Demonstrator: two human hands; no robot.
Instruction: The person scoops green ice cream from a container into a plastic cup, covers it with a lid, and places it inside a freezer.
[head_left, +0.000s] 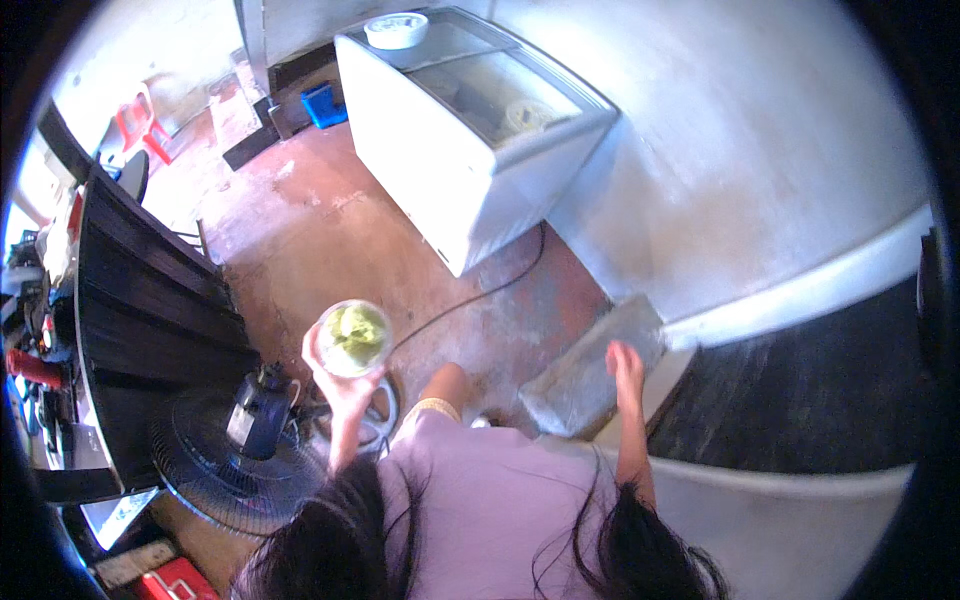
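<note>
My left hand (346, 390) holds a clear round container (354, 339) with light green, lumpy contents, seen from above over the floor. The fingers wrap its left and lower sides. My right hand (625, 363) is raised at the right, over a grey concrete step (592, 367); its fingers are curled and nothing shows in them. Ahead stands a white chest freezer (427, 150) with a glass top. A white bowl (396, 31) sits on its far end, and a round pale item (529, 115) shows at the glass near its close end.
A black pedestal fan (255, 420) stands close at my left, beside a dark wooden counter (142, 300) with assorted items behind it. A dark cable (480, 297) crosses the floor from the freezer. Farther off are a red plastic chair (139, 124) and a blue bin (322, 105).
</note>
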